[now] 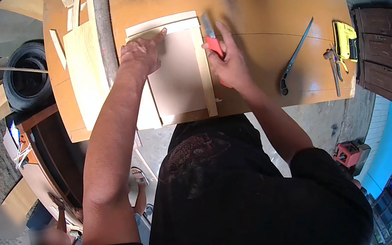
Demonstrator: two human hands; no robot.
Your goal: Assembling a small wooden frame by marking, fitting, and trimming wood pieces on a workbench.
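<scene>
Biggest thing here is the orange-brown table (pixel 259 6). The pale panel edged with wood strips (pixel 176 81) lies flat on it, at the near edge right in front of the person. A light wooden board (pixel 88 78) sits left of that, and a thin handsaw (pixel 293 62) lies well off to the right. The red-handled knife (pixel 214 44) is just beside the panel's right edge, blade pointing away from the person. Right hand (pixel 231 64) has that handle pinched against the thumb, with one finger sticking up straight. Left hand (pixel 141 56) rests on the panel's far left corner, index stretched along the top strip, thumb spread away from it; can't tell about the other fingers.
</scene>
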